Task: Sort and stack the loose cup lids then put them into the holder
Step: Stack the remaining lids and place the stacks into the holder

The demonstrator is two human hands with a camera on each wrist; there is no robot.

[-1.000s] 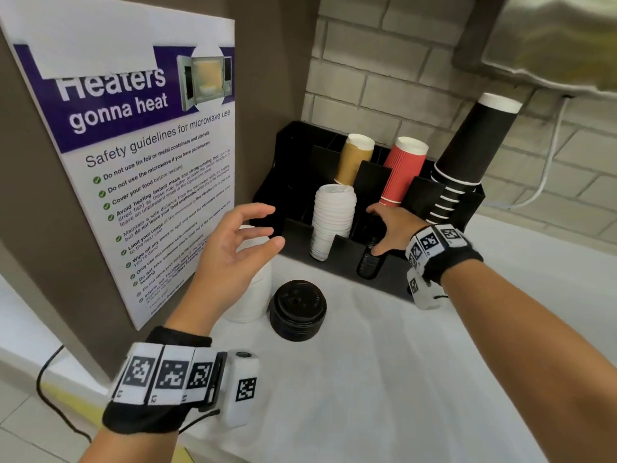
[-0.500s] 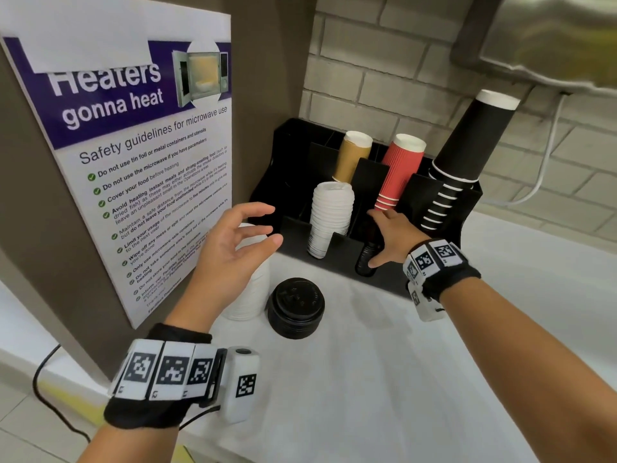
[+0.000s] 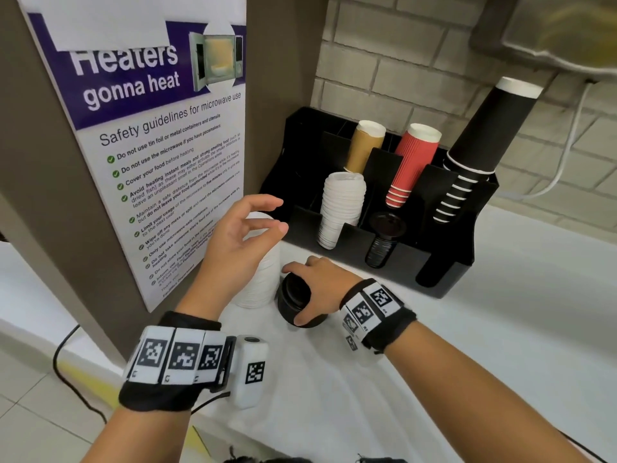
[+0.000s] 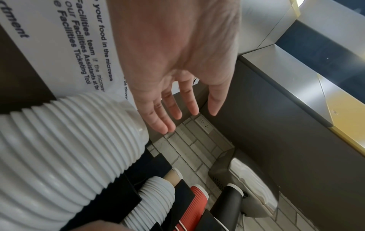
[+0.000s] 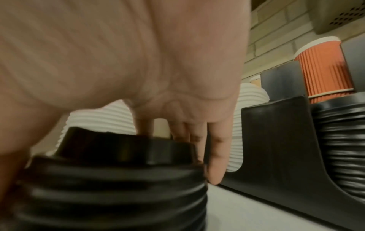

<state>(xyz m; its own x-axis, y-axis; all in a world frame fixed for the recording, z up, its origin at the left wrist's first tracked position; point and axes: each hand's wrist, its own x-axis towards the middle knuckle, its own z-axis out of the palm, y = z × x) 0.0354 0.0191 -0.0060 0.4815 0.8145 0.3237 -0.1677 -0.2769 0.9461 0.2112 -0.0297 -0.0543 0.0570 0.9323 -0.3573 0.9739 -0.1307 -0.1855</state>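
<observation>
A short stack of black lids [image 3: 288,305] stands on the white counter in front of the black holder [image 3: 444,262]. My right hand [image 3: 294,295] grips this stack from above, thumb on the near side and fingers down the far side [image 5: 215,156]. Left of it stands a taller stack of white lids [image 3: 263,282]. My left hand [image 3: 279,214] hovers open just above that stack, fingers relaxed, holding nothing. In the holder's front slots a white lid stack [image 3: 340,208] and a black lid stack [image 3: 382,242] lean.
Tan cups [image 3: 365,145], red cups [image 3: 414,162] and tall black cups [image 3: 480,135] stand in the holder's rear slots. A poster panel [image 3: 160,145] walls the left side. A brick wall lies behind, and a metal appliance [image 3: 551,35] hangs at upper right.
My right hand left the black lids in the holder's slot, came back toward me and closed over the black stack on the counter. The left hand stayed above the white stack.
</observation>
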